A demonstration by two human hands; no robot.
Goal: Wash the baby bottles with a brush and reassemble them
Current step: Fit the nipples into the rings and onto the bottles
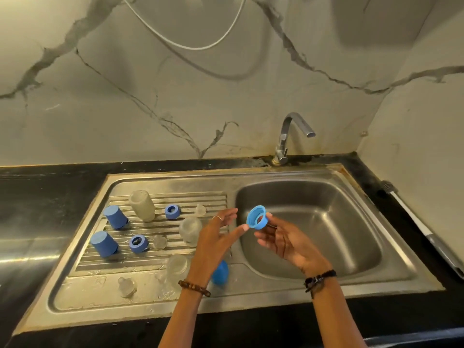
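Two bare forearms reach in from the bottom edge, a beaded bracelet (194,287) on the left wrist and a dark cord band (319,278) on the right. The right hand (286,241) is held palm up over the near left part of the sink basin (326,222), its fingertips pinching a light blue screw ring (257,217) that is tilted with its opening toward the left. The left hand (216,237) is spread and relaxed just beside it, fingers straight, a thin ring on one finger, thumb tip close to the blue ring; whether it touches I cannot tell.

Under the left wrist, a blue cap (220,272) stands on the flat front part of the steel drainboard (82,295), partly hidden by the arm. Next to it is a clear bottle (177,268), and farther left a clear teat (127,286).

On the ribbed part sit two more clear bottles, one near the left hand (190,229) and one at the back (142,205). Two darker blue caps (115,216) (103,243) stand upside down at the left. Two darker blue screw rings (172,211) (138,243) rest between them and the bottles, each with a clear teat to its right (200,210) (160,241).

A chrome tap (288,136) rises behind the basin, against a marbled wall (150,84). A black counter (45,197) surrounds the sink.
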